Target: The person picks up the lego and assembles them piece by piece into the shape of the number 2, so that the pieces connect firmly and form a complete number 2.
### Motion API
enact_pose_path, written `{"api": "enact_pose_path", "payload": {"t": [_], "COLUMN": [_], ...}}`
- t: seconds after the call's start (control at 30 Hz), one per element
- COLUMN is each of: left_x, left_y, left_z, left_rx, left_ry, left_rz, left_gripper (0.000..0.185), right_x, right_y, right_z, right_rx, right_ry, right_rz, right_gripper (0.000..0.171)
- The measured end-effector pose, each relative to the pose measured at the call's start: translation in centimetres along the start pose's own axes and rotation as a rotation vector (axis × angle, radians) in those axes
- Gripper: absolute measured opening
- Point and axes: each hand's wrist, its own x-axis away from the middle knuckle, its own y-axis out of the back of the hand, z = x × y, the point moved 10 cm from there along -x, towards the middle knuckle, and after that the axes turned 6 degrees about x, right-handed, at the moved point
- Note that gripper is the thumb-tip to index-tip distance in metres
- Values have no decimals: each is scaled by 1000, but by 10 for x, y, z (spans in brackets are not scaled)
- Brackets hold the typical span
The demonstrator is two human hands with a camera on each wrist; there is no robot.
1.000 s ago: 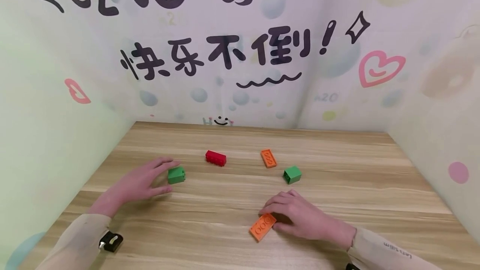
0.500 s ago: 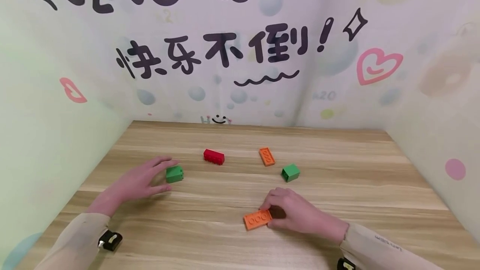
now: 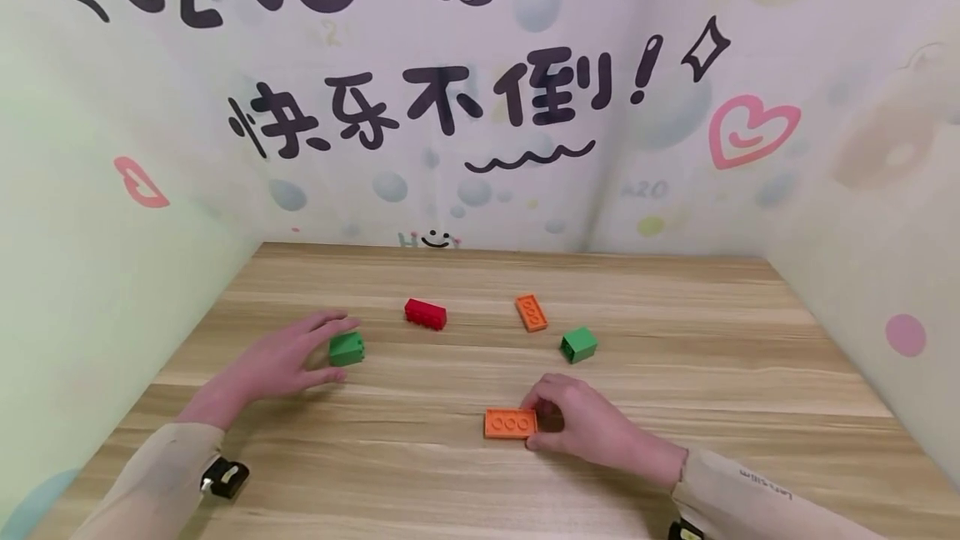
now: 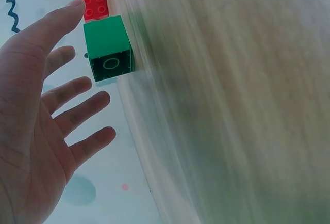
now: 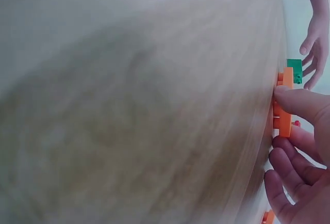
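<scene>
Right hand (image 3: 585,427) fingers pinch flat orange studded plate (image 3: 511,423) on woodgrain surface (image 3: 675,373). Left hand (image 3: 281,361) fingers spread, straddling cubic green brick (image 3: 347,349), index touching it.

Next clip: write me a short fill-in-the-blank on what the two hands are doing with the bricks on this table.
1. The right hand pinches one end of a flat ___ plate.
2. The left hand is spread beside a ___ brick.
3. The long brick lying beyond the left hand is ___.
4. The bricks lie on a ___ table.

Missing words: orange; green; red; wooden
</scene>
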Motion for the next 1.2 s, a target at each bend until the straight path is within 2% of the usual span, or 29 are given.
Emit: {"api": "enact_pose_path", "payload": {"t": [0.23, 0.57, 0.93, 1.2], "left_x": [-2, -8, -10, -11], "left_y": [0, 0, -2, 2], "left_z": [-5, -14, -9, -10], "left_rx": [8, 19, 31, 41], "left_ry": [-24, -42, -45, -57], "left_rz": [-9, -14, -12, -26], "left_gripper": [64, 55, 52, 51], "right_x": [4, 8, 5, 2], "right_y": [1, 4, 6, 9], "right_z": [2, 8, 2, 0], "right_rx": [5, 54, -57, -84], "right_ry": [-11, 33, 26, 52], "right_rz": [-17, -59, -7, -15], "right_gripper": [36, 34, 28, 20]}}
